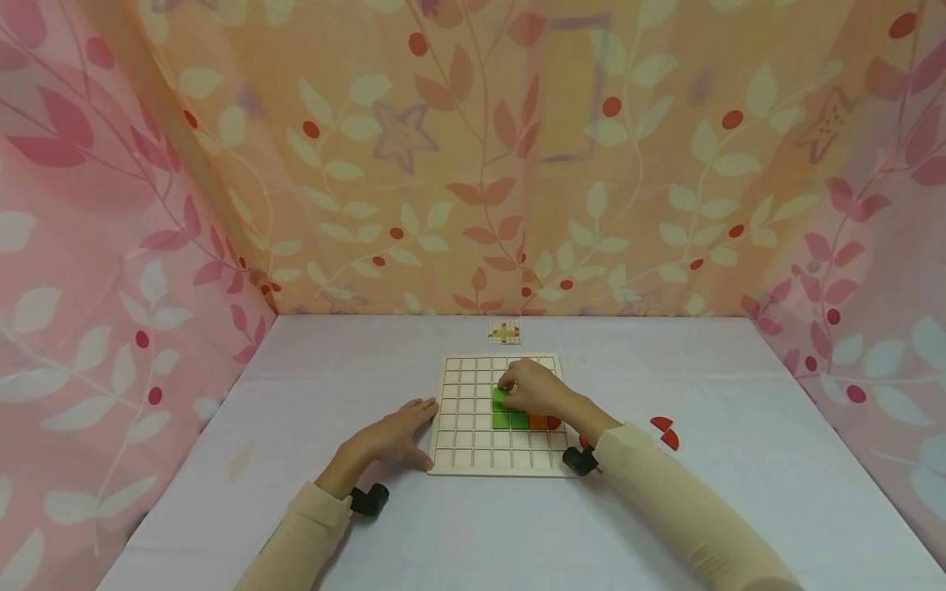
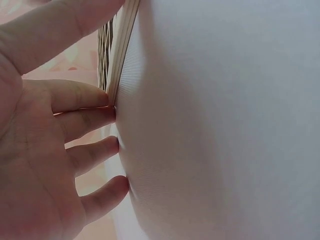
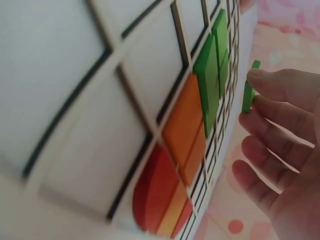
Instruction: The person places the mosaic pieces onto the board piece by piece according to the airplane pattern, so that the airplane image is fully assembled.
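A wooden grid board (image 1: 466, 454) lies on the white table. My right hand (image 1: 538, 388) is over its upper right part and pinches a small green tile (image 3: 249, 90) between thumb and index finger; the right wrist view shows that tile just off the board. Green tiles (image 1: 510, 421), an orange tile (image 1: 537, 421) and a rounded red piece (image 1: 554, 423) sit in grid cells below this hand, partly hidden by it. My left hand (image 1: 392, 435) rests at the board's left edge, fingers extended, with fingertips and thumb against its side.
A small picture card (image 1: 504, 332) with a coloured figure on a grid lies beyond the board. Two red quarter-round pieces (image 1: 668, 432) lie on the table to the right. Another red piece is partly hidden near my right wrist. Patterned curtains (image 1: 480, 164) enclose the table's back and sides.
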Available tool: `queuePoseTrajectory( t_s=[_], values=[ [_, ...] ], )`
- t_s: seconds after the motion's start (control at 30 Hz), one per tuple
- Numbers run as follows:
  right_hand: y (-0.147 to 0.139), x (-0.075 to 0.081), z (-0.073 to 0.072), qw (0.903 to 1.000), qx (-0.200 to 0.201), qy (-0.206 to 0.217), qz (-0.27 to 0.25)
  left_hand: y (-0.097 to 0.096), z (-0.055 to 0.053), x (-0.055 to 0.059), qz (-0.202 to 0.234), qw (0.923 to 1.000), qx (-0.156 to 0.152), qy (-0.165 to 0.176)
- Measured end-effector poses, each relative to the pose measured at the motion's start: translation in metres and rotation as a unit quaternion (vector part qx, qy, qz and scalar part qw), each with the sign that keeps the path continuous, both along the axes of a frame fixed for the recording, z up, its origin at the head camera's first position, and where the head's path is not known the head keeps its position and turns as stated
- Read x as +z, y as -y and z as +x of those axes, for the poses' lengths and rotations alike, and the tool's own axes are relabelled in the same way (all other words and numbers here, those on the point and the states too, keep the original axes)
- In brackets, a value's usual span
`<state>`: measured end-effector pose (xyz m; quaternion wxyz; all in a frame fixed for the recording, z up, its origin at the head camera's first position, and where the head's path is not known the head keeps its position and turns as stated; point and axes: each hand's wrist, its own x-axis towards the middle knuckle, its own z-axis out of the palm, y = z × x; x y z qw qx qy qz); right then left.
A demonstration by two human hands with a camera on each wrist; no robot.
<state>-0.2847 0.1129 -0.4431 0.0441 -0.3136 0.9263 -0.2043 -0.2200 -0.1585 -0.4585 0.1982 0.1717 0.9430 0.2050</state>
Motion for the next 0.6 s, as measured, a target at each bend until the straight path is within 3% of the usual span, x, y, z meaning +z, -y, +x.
queuePoseTrajectory(
  t_s=[0.23,0.6],
  values=[
    [0.019,-0.005,-0.002,0.9995,0.028,-0.004,0.012,0.001,0.0,0.001,0.002,1.0,-0.003,-0.002],
    [0.033,-0.011,0.0,0.9984,0.029,-0.011,0.047,0.001,0.0,0.001,0.007,1.0,-0.001,0.001]
  ],
)
